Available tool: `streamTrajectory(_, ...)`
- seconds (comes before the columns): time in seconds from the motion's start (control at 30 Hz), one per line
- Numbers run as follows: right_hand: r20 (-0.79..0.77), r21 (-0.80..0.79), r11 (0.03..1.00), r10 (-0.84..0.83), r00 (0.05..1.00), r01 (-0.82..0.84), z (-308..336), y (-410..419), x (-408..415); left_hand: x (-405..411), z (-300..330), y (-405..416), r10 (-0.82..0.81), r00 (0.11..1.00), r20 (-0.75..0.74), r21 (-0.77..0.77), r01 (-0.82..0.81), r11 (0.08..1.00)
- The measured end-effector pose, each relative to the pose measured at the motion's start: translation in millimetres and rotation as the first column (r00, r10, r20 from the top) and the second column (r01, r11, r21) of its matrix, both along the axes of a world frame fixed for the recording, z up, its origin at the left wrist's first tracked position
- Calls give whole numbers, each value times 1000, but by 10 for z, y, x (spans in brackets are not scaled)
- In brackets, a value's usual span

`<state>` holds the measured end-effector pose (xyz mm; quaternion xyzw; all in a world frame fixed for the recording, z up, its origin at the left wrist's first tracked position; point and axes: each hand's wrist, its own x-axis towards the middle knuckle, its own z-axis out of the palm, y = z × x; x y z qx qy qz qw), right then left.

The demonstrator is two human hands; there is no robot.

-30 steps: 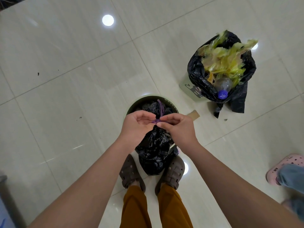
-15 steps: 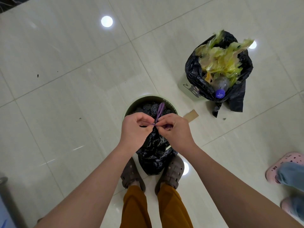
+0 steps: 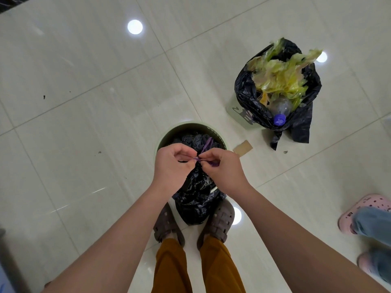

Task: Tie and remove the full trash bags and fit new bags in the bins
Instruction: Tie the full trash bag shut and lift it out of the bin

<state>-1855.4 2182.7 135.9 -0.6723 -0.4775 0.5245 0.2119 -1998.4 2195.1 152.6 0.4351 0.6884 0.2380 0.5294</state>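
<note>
A round pale green bin (image 3: 169, 132) stands right in front of my feet, lined with a black trash bag (image 3: 196, 197) that is gathered at the top. My left hand (image 3: 172, 163) and my right hand (image 3: 224, 170) meet above the bin, and each pinches the purple drawstring (image 3: 206, 144) of the bag. A loop of the string sticks up behind my fingers. A second bin (image 3: 239, 113) at the upper right holds an open black bag (image 3: 300, 127) heaped with yellow-green wrappers and a clear bottle with a blue cap.
A scrap of brown cardboard (image 3: 243, 147) lies on the glossy tiled floor between the bins. Another person's feet in pink clogs (image 3: 364, 210) stand at the right edge. My own brown sandals (image 3: 218, 225) flank the near bag.
Both hands stayed above the near bin and kept working the purple string; the loop now sticks up higher behind the fingers. The view shifted slightly.
</note>
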Motion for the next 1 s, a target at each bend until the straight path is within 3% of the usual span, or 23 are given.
streamTrajectory(0.3, 43, -75, 975, 211, 977, -208, -32, 93, 9, -31, -79, 57, -24, 999, -44, 14, 25, 1000)
streamTrajectory(0.5, -119, -223, 967, 96, 988, -121, -27, 57, 25, -66, -170, 2, -61, 993, -104, 62, 68, 996)
streamTrajectory(0.7, -207, -239, 971, -34, 978, -17, -30, 27, 63, -77, -200, -91, -187, 981, -55, 33, 189, 981)
streamTrajectory(1.0, -242, -269, 962, -104, 965, 37, -24, 26, 130, 27, -231, -144, -156, 988, -15, 52, 156, 986)
